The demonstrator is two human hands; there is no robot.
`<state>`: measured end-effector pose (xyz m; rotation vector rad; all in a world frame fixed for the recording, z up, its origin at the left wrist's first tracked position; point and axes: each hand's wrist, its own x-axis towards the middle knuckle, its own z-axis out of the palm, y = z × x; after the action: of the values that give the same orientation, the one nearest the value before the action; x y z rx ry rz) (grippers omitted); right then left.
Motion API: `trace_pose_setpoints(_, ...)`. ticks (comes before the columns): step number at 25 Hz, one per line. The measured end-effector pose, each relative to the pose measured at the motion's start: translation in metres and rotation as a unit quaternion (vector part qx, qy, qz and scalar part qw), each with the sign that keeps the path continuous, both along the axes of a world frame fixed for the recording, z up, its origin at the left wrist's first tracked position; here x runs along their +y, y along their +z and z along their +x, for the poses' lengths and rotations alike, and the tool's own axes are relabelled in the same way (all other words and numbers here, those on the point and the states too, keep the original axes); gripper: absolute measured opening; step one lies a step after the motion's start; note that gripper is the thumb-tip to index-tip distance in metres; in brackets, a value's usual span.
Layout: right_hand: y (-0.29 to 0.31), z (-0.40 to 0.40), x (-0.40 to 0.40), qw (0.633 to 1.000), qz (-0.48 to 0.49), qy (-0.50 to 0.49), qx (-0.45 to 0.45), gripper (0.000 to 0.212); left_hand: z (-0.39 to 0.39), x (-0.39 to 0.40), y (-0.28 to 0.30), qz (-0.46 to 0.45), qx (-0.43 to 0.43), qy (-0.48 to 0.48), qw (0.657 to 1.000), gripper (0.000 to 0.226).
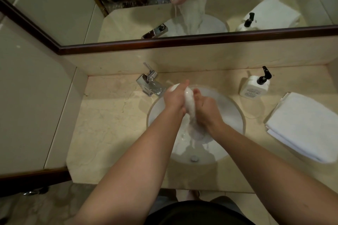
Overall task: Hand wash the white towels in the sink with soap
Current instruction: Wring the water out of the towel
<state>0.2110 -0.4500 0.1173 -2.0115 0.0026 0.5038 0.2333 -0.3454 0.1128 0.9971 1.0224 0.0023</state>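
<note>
Left of the sink (236,107) stands the tap (149,84), flecked with suds. My left hand (174,97) and right hand (206,108) both squeeze one wet towel (189,102) above the sink, its tail trailing down into it; I judge this one mid-scrub, rinsing left. Right of the sink wait the soap bottle (254,86) and a dry folded towel (303,126), unwashed. Nothing blocks me.

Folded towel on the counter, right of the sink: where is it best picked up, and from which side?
Probably the near-left edge of the folded towel, reached from the sink side: it lies flat, nothing on it, the soap bottle behind. Both hands hold the wet towel.
</note>
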Motion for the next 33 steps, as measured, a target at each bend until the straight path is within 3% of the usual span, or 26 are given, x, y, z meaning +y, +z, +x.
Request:
trace_pose_setpoints(4,0.004,0.011,0.009,0.997,0.006,0.074,0.025,0.084,0.004,0.014,0.001,0.011,-0.006,0.007,1.0,0.025)
trace_pose_setpoints(7,0.015,0.015,0.013,0.992,0.077,0.052,0.082,0.043,0.009,0.034,0.009,0.004,-0.064,-0.115,0.991,0.038)
trace_pose_setpoints(9,0.025,0.019,0.012,0.983,0.147,0.005,0.113,0.032,0.007,0.052,0.018,-0.053,-0.142,-0.238,0.959,0.033)
trace_pose_setpoints(11,0.035,0.025,0.011,0.965,0.204,-0.01,0.163,0.036,0.006,0.069,0.019,-0.131,-0.202,-0.292,0.926,0.045)
trace_pose_setpoints(14,0.044,0.034,0.015,0.921,0.271,-0.002,0.281,0.044,0.021,0.075,0.022,-0.174,-0.281,-0.331,0.884,0.076)
trace_pose_setpoints(17,0.046,0.04,0.022,0.859,0.354,-0.014,0.37,0.059,0.038,0.069,0.036,-0.2,-0.338,-0.31,0.866,0.061)
trace_pose_setpoints(19,0.045,0.039,0.027,0.864,0.37,-0.061,0.337,0.073,0.04,0.066,0.038,-0.181,-0.308,-0.269,0.895,0.04)
trace_pose_setpoints(21,0.039,0.031,0.034,0.909,0.305,-0.102,0.265,0.084,0.036,0.059,0.035,-0.12,-0.252,-0.23,0.932,0.031)
trace_pose_setpoints(24,0.022,0.017,0.042,0.955,0.2,-0.137,0.172,0.082,0.029,0.048,0.027,-0.093,-0.189,-0.164,0.964,0.026)
trace_pose_setpoints(26,0.012,0.012,0.044,0.971,0.149,-0.131,0.13,0.088,0.024,0.041,0.021,-0.066,-0.152,-0.126,0.978,0.021)
trace_pose_setpoints(33,-0.008,0.0,0.039,0.991,0.045,-0.122,0.014,0.071,0.011,0.023,0.017,0.024,-0.059,-0.027,0.998,0.012)
